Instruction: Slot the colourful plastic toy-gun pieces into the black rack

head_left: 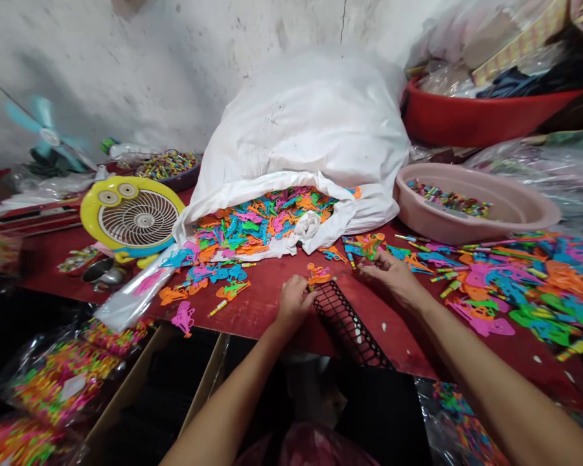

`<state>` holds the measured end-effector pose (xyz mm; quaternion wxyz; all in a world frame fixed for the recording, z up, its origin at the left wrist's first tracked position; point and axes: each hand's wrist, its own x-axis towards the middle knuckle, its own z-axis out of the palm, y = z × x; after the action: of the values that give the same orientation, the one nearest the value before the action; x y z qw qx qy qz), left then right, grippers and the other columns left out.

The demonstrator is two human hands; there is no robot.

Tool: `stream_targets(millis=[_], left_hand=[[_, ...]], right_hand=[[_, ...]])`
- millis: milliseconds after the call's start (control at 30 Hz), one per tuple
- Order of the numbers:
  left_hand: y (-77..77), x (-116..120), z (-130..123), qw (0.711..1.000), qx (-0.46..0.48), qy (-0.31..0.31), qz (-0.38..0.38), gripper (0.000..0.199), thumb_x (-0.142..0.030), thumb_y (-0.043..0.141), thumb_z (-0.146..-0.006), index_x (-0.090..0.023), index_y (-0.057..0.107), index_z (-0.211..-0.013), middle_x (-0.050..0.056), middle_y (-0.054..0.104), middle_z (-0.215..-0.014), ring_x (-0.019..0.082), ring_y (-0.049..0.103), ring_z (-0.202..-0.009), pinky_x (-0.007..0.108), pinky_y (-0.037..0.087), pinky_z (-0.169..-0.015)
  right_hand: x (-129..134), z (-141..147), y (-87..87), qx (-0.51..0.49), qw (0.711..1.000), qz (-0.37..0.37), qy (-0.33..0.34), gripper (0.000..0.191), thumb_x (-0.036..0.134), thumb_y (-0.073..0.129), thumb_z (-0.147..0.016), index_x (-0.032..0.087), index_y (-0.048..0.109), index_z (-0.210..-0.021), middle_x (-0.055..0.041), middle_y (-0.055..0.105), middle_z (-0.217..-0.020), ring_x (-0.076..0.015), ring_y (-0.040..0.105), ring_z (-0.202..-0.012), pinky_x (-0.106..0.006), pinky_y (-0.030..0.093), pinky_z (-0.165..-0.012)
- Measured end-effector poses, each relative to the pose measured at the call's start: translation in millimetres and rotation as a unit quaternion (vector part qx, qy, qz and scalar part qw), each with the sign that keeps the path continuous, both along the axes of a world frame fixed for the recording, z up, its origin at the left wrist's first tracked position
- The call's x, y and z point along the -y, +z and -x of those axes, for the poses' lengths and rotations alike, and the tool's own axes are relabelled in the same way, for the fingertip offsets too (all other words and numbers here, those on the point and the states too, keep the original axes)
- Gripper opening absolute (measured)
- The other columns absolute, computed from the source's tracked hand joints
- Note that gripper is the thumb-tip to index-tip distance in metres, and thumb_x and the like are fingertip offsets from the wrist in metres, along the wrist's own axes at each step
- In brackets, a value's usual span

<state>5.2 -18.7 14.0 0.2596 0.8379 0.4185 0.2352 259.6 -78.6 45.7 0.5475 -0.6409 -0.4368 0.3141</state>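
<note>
My left hand (294,301) is closed, its thumb and fingertips at the near side of a small orange plastic toy (319,274). That toy is at the far end of a black plastic grid rack (350,323), which slants toward my lap. To the right, my right hand (391,277) is closed on a green and orange plastic toy (370,246), just above the red tabletop (291,323). Behind both hands, a large white sack (315,116) lies with its mouth open, spilling many bright plastic toys (252,226).
A yellow fan (93,213) stands left of the sack. At right are a pink basin (515,223) with small colourful pieces and a red tub (490,120) above it. Loose toys with yellow-banded sticks (495,275) cover the right side. Bagged toys (68,375) lie low at left.
</note>
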Motion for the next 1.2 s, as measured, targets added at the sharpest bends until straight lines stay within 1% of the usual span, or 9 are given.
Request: stream_targets(millis=[67, 100, 167, 267, 433, 633, 767, 967, 1200], left_hand=[[0.6, -0.1, 0.7, 1.0, 0.001, -0.011, -0.004, 0.019, -0.026, 0.055, -0.091, -0.019, 0.053, -0.074, 0.003, 0.059, -0.085, 0.019, 0.054, -0.087, 0.031, 0.038, -0.078], [1.1, -0.7, 1.0, 1.0, 0.0, -0.016, -0.006, 0.019, -0.026, 0.054, -0.092, -0.019, 0.054, -0.075, 0.003, 0.059, -0.086, 0.019, 0.054, -0.088, 0.031, 0.038, -0.078], [1.8, -2.8, 1.4, 1.0, -0.007, -0.023, -0.008, 0.017, -0.027, 0.053, -0.092, -0.019, 0.056, -0.078, 0.003, 0.06, -0.088, 0.02, 0.054, -0.09, 0.032, 0.038, -0.079], [1.9, -7.8, 1.6, 0.999, -0.019, -0.038, -0.004, 0.013, -0.029, 0.053, -0.092, -0.019, 0.06, -0.085, 0.004, 0.061, -0.093, 0.02, 0.054, -0.093, 0.033, 0.038, -0.081], [0.6, -18.1, 2.1, 0.997, -0.027, -0.073, 0.002, 0.019, -0.031, 0.055, -0.092, -0.019, 0.059, -0.079, 0.005, 0.061, -0.091, 0.02, 0.054, -0.091, 0.032, 0.038, -0.08], [-2.7, -28.5, 2.1, 0.994, -0.021, -0.107, 0.011, 0.017, -0.029, 0.055, -0.092, -0.018, 0.06, -0.081, 0.004, 0.061, -0.091, 0.02, 0.054, -0.093, 0.032, 0.038, -0.08], [-8.0, -29.7, 1.2, 0.995, -0.013, -0.096, 0.006, 0.019, -0.029, 0.053, -0.094, -0.018, 0.058, -0.08, 0.004, 0.061, -0.092, 0.019, 0.055, -0.091, 0.031, 0.037, -0.077], [-15.6, -27.2, 0.7, 0.996, 0.009, -0.085, -0.027, 0.02, -0.031, 0.055, -0.095, -0.018, 0.058, -0.08, 0.003, 0.06, -0.091, 0.018, 0.054, -0.091, 0.03, 0.036, -0.077], [-12.0, -28.5, 1.9, 0.995, -0.002, -0.098, -0.004, 0.024, -0.035, 0.054, -0.096, -0.018, 0.058, -0.08, 0.004, 0.061, -0.095, 0.019, 0.054, -0.093, 0.031, 0.036, -0.08]], right_hand=[[0.9, 15.0, -1.1, -0.073, 0.994, 0.022, 0.077, 0.036, 0.045, 0.075, -0.073, 0.016, 0.068, -0.094, -0.0032, 0.069, -0.082, -0.0152, 0.058, -0.069, -0.027, 0.045, -0.064], [0.4, 20.7, -2.0, -0.095, 0.99, 0.031, 0.101, 0.037, 0.045, 0.074, -0.074, 0.016, 0.068, -0.096, -0.0041, 0.069, -0.085, -0.0155, 0.059, -0.071, -0.028, 0.045, -0.066], [-2.2, 28.4, -4.1, -0.098, 0.986, 0.045, 0.125, 0.038, 0.046, 0.073, -0.075, 0.016, 0.07, -0.098, -0.0045, 0.07, -0.087, -0.0164, 0.06, -0.074, -0.029, 0.047, -0.07], [-7.7, 32.6, -7.4, -0.066, 0.984, 0.055, 0.159, 0.04, 0.048, 0.074, -0.073, 0.017, 0.072, -0.098, -0.0033, 0.07, -0.086, -0.0173, 0.06, -0.076, -0.031, 0.048, -0.073], [-13.0, 32.8, -8.0, -0.051, 0.984, 0.048, 0.165, 0.044, 0.053, 0.077, -0.068, 0.017, 0.074, -0.092, -0.0056, 0.072, -0.088, -0.0204, 0.062, -0.081, -0.034, 0.051, -0.075], [-12.6, 36.8, -0.3, -0.021, 0.979, 0.072, 0.188, 0.047, 0.058, 0.078, -0.066, 0.02, 0.076, -0.094, -0.0088, 0.073, -0.099, -0.0284, 0.064, -0.099, -0.044, 0.05, -0.091], [-11.8, 34.5, 4.2, -0.012, 0.975, 0.087, 0.203, 0.047, 0.059, 0.077, -0.067, 0.02, 0.075, -0.094, -0.0095, 0.073, -0.102, -0.0306, 0.063, -0.106, -0.047, 0.046, -0.098], [-8.7, 20.3, 4.6, 0.024, 0.968, 0.085, 0.235, 0.041, 0.056, 0.072, -0.076, 0.02, 0.075, -0.096, -0.0095, 0.072, -0.106, -0.029, 0.063, -0.103, -0.044, 0.046, -0.098], [-13.9, 23.6, -7.5, 0.015, 0.974, 0.096, 0.205, 0.05, 0.06, 0.073, -0.074, 0.02, 0.073, -0.103, -0.0088, 0.073, -0.105, -0.0268, 0.064, -0.1, -0.04, 0.049, -0.093]])
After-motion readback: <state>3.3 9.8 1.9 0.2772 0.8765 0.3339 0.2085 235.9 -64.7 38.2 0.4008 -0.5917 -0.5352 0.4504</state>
